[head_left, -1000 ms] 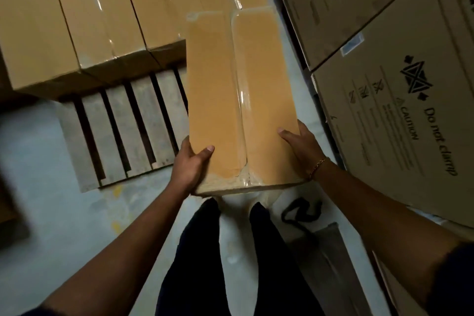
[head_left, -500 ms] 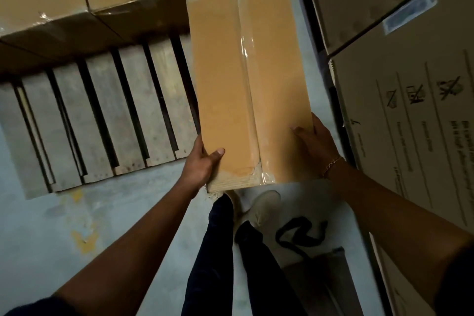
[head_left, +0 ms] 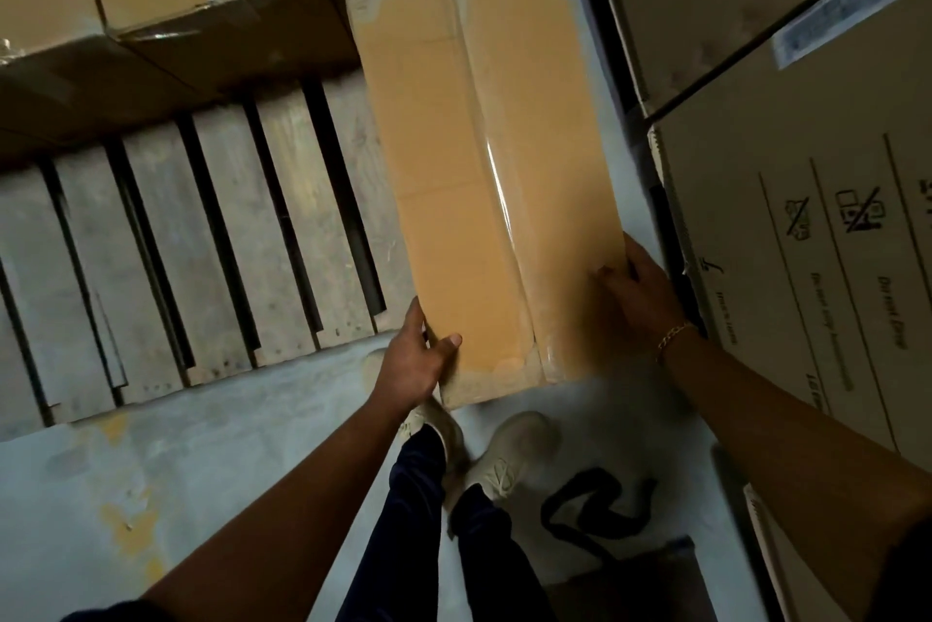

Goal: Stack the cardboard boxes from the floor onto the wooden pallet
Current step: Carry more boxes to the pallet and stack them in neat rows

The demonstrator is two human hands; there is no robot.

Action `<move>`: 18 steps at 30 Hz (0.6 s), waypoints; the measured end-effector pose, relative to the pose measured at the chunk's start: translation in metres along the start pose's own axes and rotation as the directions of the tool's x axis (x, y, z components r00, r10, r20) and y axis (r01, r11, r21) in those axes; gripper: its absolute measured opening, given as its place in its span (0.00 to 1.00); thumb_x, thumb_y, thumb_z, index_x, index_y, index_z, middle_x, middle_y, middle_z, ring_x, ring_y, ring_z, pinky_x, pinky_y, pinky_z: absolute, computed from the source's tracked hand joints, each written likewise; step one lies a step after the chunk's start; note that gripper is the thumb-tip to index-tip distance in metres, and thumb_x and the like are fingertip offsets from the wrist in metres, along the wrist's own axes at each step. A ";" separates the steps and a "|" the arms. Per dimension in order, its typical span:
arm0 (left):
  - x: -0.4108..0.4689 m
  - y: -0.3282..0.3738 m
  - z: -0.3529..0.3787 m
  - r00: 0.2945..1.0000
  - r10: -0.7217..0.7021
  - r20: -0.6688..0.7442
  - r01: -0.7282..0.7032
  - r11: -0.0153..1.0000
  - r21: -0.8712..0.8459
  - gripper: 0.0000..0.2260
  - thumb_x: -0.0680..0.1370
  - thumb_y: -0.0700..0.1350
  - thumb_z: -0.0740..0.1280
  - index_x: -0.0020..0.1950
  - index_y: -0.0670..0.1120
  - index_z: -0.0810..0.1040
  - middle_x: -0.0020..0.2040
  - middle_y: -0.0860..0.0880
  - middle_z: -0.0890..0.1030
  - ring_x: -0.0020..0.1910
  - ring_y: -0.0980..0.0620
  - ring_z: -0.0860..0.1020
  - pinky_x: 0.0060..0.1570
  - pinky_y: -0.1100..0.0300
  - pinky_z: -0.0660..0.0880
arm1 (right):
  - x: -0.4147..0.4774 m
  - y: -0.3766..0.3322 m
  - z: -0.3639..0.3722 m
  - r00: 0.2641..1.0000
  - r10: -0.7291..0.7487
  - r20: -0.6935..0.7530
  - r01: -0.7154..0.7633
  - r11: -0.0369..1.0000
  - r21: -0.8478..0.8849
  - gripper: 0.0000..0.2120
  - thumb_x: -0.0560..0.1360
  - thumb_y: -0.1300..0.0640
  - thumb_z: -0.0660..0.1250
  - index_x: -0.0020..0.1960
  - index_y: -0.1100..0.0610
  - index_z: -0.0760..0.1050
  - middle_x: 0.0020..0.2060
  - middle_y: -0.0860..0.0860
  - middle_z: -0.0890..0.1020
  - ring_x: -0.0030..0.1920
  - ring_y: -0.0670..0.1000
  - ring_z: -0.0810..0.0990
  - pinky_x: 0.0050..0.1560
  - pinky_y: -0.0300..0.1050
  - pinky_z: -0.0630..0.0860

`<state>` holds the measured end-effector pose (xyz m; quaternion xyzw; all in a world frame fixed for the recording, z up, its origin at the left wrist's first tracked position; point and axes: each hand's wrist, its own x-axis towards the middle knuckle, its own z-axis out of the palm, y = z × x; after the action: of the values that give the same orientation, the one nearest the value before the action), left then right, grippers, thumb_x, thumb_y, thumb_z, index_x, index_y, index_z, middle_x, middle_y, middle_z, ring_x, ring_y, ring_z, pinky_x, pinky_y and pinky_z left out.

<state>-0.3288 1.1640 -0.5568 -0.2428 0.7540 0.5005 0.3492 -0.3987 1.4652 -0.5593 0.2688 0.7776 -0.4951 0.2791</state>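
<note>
The left hand (head_left: 418,361) and right hand (head_left: 643,291) each have a grip on a near corner of the cardboard box (head_left: 484,177), likely to steer it lengthwise onto the wooden pallet (head_left: 227,243).

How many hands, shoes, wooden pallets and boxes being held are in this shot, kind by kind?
Hands: 2, the left hand and the right hand
Shoes: 2
Wooden pallet: 1
Held box: 1, gripped by both hands
Total: 6
</note>
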 end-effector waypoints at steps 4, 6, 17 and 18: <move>0.007 0.003 0.001 0.999 -0.052 -0.004 0.052 0.999 -0.001 0.36 0.78 0.45 0.74 0.82 0.51 0.60 0.72 0.49 0.76 0.71 0.44 0.74 0.71 0.48 0.71 | 0.003 0.010 -0.002 0.999 0.012 0.046 -0.011 1.000 -0.022 0.35 0.79 0.53 0.72 0.82 0.48 0.61 0.74 0.46 0.71 0.72 0.50 0.71 0.70 0.48 0.69; 0.005 0.005 0.001 0.999 -0.049 -0.018 0.050 0.999 0.003 0.45 0.72 0.53 0.78 0.82 0.53 0.56 0.73 0.50 0.74 0.72 0.45 0.73 0.72 0.46 0.71 | 0.000 0.012 -0.005 0.997 0.040 0.066 -0.037 0.998 -0.047 0.39 0.77 0.50 0.74 0.82 0.48 0.58 0.77 0.49 0.68 0.75 0.53 0.69 0.72 0.51 0.69; -0.034 -0.015 0.031 0.995 -0.100 -0.003 0.100 0.993 0.061 0.70 0.57 0.66 0.84 0.80 0.65 0.33 0.78 0.51 0.70 0.75 0.44 0.70 0.72 0.39 0.71 | -0.032 0.040 -0.031 0.944 0.103 0.312 0.027 0.922 -0.387 0.62 0.63 0.44 0.84 0.83 0.45 0.45 0.78 0.52 0.67 0.74 0.56 0.71 0.65 0.44 0.68; -0.034 -0.015 0.032 0.994 -0.105 -0.003 0.105 0.992 0.065 0.70 0.58 0.65 0.85 0.79 0.66 0.32 0.78 0.50 0.70 0.75 0.43 0.71 0.72 0.40 0.70 | -0.033 0.040 -0.031 0.939 0.106 0.326 0.038 0.913 -0.406 0.64 0.62 0.45 0.85 0.83 0.46 0.43 0.78 0.53 0.67 0.74 0.56 0.70 0.65 0.44 0.67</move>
<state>-0.2868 1.1881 -0.5475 -0.2707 0.7560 0.4566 0.3830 -0.3531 1.5040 -0.5502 0.1290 0.7983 -0.3567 0.4679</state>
